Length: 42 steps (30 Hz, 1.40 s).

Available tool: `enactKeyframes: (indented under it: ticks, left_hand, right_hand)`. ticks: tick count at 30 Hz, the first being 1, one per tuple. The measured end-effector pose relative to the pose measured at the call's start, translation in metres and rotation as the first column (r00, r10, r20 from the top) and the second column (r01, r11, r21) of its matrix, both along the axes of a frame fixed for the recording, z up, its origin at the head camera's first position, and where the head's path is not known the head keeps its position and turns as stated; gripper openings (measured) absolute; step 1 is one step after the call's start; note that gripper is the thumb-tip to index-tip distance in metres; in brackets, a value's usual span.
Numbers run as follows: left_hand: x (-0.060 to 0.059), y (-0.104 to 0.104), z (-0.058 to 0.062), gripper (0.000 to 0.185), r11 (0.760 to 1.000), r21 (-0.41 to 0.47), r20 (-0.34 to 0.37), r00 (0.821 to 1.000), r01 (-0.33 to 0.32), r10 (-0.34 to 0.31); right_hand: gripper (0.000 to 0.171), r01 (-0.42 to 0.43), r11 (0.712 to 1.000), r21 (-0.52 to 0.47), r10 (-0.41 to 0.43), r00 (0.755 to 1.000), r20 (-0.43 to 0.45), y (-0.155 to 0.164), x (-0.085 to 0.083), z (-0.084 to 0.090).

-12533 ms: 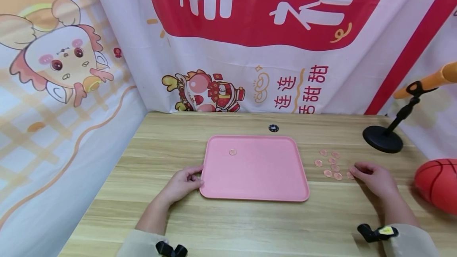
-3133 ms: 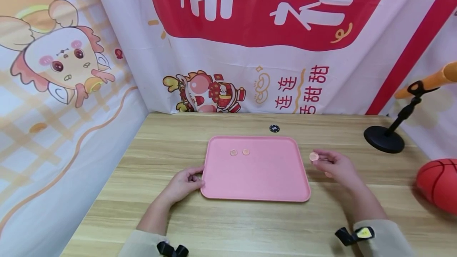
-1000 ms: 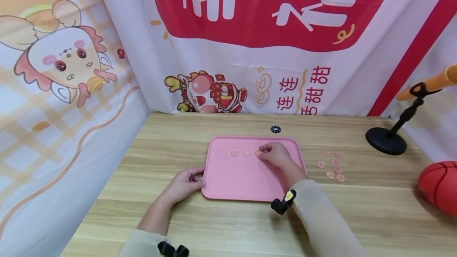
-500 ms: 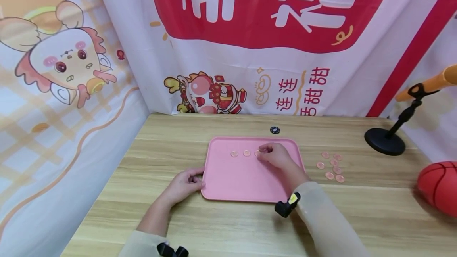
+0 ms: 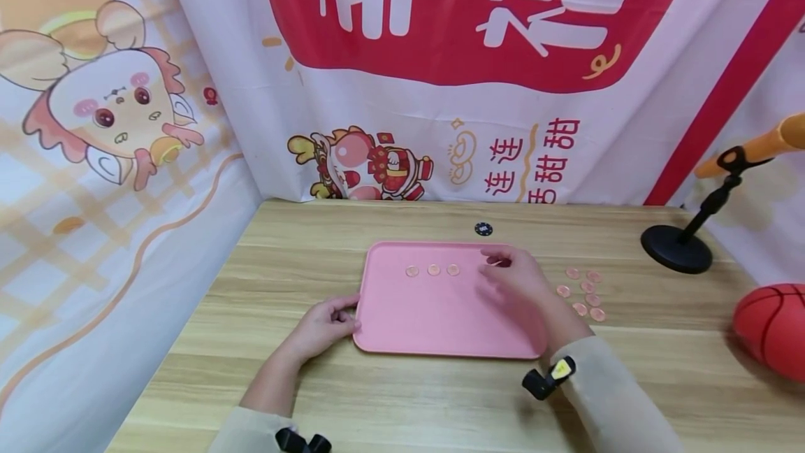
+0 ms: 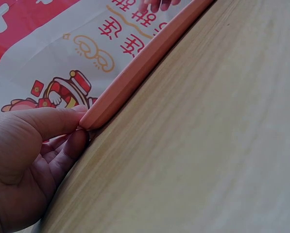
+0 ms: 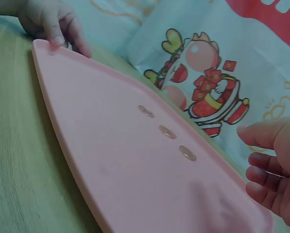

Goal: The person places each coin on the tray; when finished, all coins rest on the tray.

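A pink tray [image 5: 440, 320] lies flat on the wooden table. Three small copper-coloured coins [image 5: 434, 270] sit in a row near its far edge; the right wrist view shows the same row of coins [image 7: 167, 132]. My left hand [image 5: 339, 319] pinches the tray's left rim [image 6: 135, 73], thumb on top and fingers underneath. My right hand [image 5: 506, 272] hovers over the tray's right end, blurred, fingers loosely curled and holding nothing [image 7: 273, 165]. It is to the right of the third coin and not touching it.
Several loose coins [image 5: 583, 293] lie on the table just right of the tray. A black chip [image 5: 482, 228] sits behind the tray. A black stand base [image 5: 676, 250] and an orange basketball [image 5: 770, 327] occupy the far right. Printed cloth walls close in the back and left.
My right hand has let go of the third coin on the tray and drawn back to the right. The left hand has kept its hold on the rim.
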<state>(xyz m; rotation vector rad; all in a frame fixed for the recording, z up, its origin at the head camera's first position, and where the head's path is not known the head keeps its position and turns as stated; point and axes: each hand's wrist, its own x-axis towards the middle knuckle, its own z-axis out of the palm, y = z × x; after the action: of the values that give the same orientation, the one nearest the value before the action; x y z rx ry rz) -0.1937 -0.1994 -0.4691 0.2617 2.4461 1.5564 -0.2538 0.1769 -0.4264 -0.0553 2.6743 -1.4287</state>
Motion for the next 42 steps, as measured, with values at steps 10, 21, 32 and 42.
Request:
enactKeyframes:
  ticks: [10,21,32,42]
  left_hand:
    - [0.002,0.000,0.002,0.056,1.000,0.007,0.006,1.000,-0.014,0.014]
    - [0.003,0.000,0.003,0.057,1.000,0.007,0.001,1.000,-0.007,0.007]
    - [0.001,0.000,0.002,0.056,1.000,0.008,0.000,1.000,-0.003,0.003]
    - [-0.001,0.000,-0.002,0.055,1.000,0.001,-0.009,1.000,0.002,-0.002]
  right_hand:
    - [0.050,0.071,0.997,0.043,-0.071,0.997,-0.009,0.050,0.022,0.004]
    - [0.065,0.150,0.989,-0.016,-0.148,0.987,0.066,0.103,0.052,0.000]
    - [0.077,0.243,0.970,0.006,-0.242,0.963,0.116,0.137,0.073,-0.009]
    - [0.073,0.261,0.961,0.094,-0.266,0.963,0.039,0.156,0.084,-0.024]
